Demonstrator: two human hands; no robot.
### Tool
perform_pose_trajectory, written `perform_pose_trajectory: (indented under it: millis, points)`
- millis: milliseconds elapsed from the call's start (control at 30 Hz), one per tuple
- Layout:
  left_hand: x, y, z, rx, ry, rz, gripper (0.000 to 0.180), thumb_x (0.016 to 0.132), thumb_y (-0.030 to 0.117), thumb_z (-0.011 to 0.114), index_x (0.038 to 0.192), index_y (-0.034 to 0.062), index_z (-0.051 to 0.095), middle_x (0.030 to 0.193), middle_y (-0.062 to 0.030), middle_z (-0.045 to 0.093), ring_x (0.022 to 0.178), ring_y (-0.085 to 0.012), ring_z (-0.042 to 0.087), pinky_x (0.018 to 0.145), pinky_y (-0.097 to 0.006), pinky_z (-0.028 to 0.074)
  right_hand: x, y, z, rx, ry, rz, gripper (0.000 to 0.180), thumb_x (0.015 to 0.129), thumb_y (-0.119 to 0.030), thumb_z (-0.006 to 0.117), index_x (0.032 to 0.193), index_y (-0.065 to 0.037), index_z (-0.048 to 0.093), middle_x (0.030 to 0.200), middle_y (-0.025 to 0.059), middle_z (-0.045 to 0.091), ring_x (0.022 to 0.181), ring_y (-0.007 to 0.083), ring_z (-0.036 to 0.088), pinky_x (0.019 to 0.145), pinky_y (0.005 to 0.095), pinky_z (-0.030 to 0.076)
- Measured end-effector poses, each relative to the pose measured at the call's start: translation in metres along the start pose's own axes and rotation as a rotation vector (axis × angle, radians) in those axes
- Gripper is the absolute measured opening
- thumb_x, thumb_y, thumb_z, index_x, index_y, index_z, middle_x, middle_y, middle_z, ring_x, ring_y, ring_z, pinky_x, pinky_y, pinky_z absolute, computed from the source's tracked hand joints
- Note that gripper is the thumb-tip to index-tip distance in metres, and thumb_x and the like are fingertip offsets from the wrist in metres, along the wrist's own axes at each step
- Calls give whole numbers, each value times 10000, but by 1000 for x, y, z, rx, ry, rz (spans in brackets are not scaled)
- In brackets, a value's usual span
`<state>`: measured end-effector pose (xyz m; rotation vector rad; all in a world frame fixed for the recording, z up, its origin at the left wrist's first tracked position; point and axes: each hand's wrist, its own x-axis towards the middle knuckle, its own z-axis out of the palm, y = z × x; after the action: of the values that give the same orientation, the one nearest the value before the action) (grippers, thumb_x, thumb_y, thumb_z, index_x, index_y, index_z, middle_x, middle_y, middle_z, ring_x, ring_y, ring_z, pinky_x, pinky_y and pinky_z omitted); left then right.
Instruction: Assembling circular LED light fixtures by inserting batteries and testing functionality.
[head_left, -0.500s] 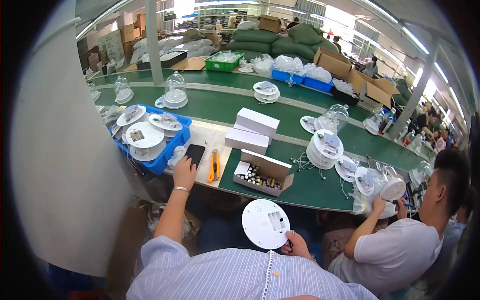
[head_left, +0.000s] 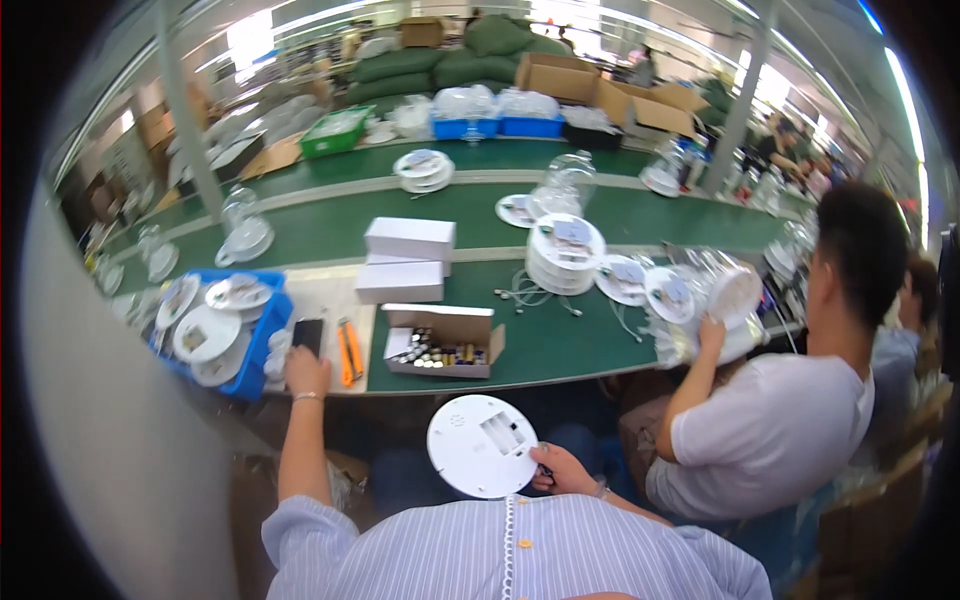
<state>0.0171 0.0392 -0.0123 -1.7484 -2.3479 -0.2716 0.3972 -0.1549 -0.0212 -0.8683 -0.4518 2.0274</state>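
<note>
My right hand [head_left: 563, 470] grips the edge of a white round lamp base [head_left: 470, 440] in front of my body. An uncovered battery compartment faces up on the base. A small dark item shows at the fingers of that hand, too small to name. My left hand [head_left: 307, 372] reaches forward to the near end of a black phone [head_left: 308, 334] lying on the table. Its fingers touch the phone and look stretched out, partly blurred. Just right of the phone lies an orange utility knife [head_left: 350, 352].
A blue crate [head_left: 262, 345] of white bases stands left. An opened white box [head_left: 440, 362] of batteries sits before closed white boxes [head_left: 400, 281]. Stacked white bases [head_left: 563, 270] and cables are farther right. A co-worker [head_left: 770, 420] sits at my right, handling a clear dome.
The view has swung to the right, so the scene sits farther left. My left hand has shifted slightly at the phone's near end. My right hand still holds the lamp base.
</note>
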Motion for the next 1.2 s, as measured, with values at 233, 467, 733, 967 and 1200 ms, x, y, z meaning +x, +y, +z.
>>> perform_pose_trajectory:
  millis: [233,467,733,967,1200]
  points:
    - [12,-11,13,205,46,44,376,717,401,524,690,32,589,699,-130,595,653,-257,588,567,-359,455,-3,0,5,-127,-69,-47,194,803,-247,503,743,-72,443,560,-15,388,403,38,284,347,182,215]
    - [39,-22,55,162,-265,-101,551,800,478,320,924,3,571,966,-216,538,894,-383,519,759,-595,332,-18,-7,7,-158,-42,-68,181,811,-234,497,734,-80,441,556,-20,392,405,38,287,355,172,223]
    - [23,-14,23,-17,-42,29,401,748,357,482,859,-23,545,873,-222,555,820,-357,540,698,-447,414,-23,-4,4,-158,-60,-44,178,808,-233,501,755,-71,450,563,-16,416,403,37,302,351,168,231]
    - [-36,2,-51,-635,166,106,371,807,223,460,1047,-60,458,1067,-185,491,996,-281,459,852,-316,345,-26,-15,4,-149,-56,-69,131,804,-182,503,790,-68,439,561,-2,418,409,50,319,359,175,235]
    - [-172,105,-123,-718,65,874,431,588,20,532,1010,103,514,1099,-116,461,1065,-273,407,892,-424,267,-16,-28,0,-170,35,-124,150,797,-194,501,722,-77,444,547,-8,413,394,48,305,370,177,244]
